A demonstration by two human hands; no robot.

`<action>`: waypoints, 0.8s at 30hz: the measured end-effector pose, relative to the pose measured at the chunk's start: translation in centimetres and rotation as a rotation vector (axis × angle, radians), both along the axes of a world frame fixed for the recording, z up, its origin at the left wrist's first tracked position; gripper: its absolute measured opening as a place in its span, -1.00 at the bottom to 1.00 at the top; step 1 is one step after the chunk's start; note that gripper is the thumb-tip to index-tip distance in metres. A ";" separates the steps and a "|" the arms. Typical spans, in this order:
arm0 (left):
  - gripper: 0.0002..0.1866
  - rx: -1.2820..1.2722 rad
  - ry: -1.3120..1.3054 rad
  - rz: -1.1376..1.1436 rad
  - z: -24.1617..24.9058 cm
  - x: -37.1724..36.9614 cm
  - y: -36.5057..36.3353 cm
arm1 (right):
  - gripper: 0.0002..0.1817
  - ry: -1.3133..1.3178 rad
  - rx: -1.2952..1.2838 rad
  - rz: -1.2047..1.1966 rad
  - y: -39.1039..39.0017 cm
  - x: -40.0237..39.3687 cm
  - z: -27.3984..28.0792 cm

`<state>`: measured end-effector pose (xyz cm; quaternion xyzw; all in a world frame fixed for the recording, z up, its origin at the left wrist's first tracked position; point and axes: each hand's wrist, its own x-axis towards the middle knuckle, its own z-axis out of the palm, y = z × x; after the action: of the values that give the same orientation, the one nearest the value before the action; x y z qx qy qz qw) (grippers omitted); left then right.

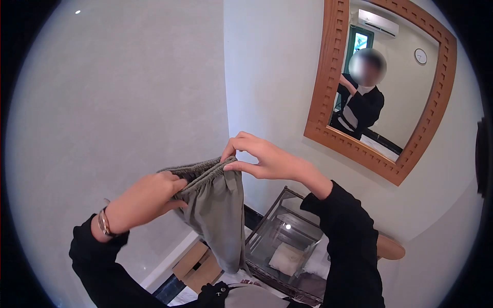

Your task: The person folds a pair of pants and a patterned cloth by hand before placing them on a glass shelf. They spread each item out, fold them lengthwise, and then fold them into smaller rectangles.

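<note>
A pair of grey-green pants (218,215) with a gathered elastic waistband hangs in front of me at about chest height. The kind of garment is partly hidden by its folds. At the waistband's right end, my right hand (257,156) pinches the edge between thumb and fingers. My left hand (154,197) grips the near left side of the band, its fingertips tucked into the opening and partly out of sight. Between my hands the waist opening shows as a narrow gap, and the cloth drops down to a tapered lower end. A bracelet circles my left wrist.
Below, to the right, stands a dark-framed glass case (262,246) holding a folded cream cloth (286,258) and other textiles. Cardboard-brown boxes (200,267) lie on the floor. A wood-framed mirror (317,77) hangs on the right wall, reflecting a person. A plain wall (118,87) rises at left.
</note>
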<state>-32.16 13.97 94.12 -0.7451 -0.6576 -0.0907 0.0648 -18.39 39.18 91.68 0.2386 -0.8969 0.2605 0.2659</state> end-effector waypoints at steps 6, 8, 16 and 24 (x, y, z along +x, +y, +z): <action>-0.71 0.306 0.249 0.098 1.5 2.7 -0.4 | -0.82 0.074 -0.048 -0.085 0.4 0.7 1.3; -0.69 0.372 0.316 -0.017 1.6 1.8 0.1 | -0.82 0.074 -0.047 -0.087 0.7 0.8 1.4; -0.68 0.575 0.541 -0.108 0.9 -0.9 0.4 | -0.83 0.136 -0.024 -0.167 0.5 0.5 1.5; -0.72 0.729 0.889 -0.036 1.2 -2.3 -0.2 | -0.81 -0.203 -0.428 -0.154 -0.1 0.4 2.9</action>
<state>-34.43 13.72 95.32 -0.6523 -0.4807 0.0092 0.5860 -18.02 39.06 94.61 0.0802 -0.8589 0.4462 0.2382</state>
